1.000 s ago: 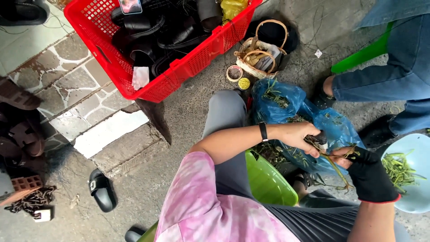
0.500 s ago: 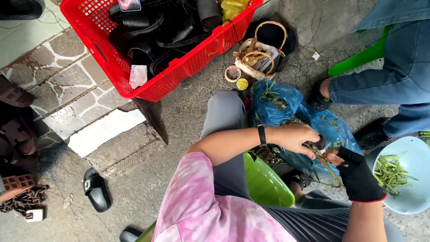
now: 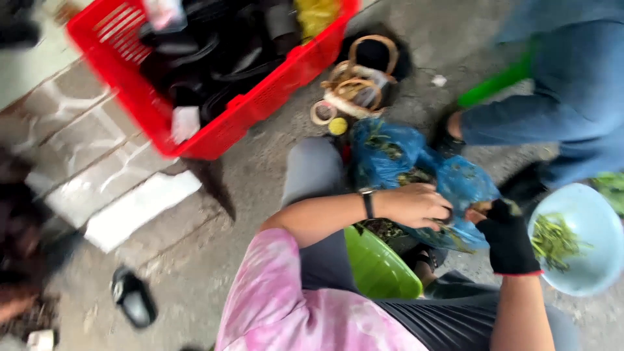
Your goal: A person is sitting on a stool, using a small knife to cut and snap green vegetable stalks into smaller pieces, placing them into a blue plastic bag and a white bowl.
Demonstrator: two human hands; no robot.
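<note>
My left hand (image 3: 416, 205), bare with a dark wristband, curls over a blue plastic bag (image 3: 403, 153) that holds green plant scraps. My right hand (image 3: 506, 235) wears a black glove and nearly meets the left one at the bag's right edge. A thin green stalk (image 3: 478, 211) seems pinched between the two hands, though blur hides its shape. Just right of the glove stands a light-blue bowl (image 3: 601, 218) with cut green stalks in it. My grey trouser leg (image 3: 315, 172) lies beside the bag.
A red plastic basket (image 3: 260, 107) of dark items stands on the concrete at the back. A woven basket (image 3: 354, 84) sits behind the bag. Another person in blue jeans (image 3: 539, 117) sits at right. A green plastic tub (image 3: 380, 266) is under my arm, a black sandal (image 3: 133, 298) lower left.
My hands have drawn closer together over the blue bag, and the gloved hand has shifted left. The view has swung and blurred, bringing the light-blue bowl further into the frame.
</note>
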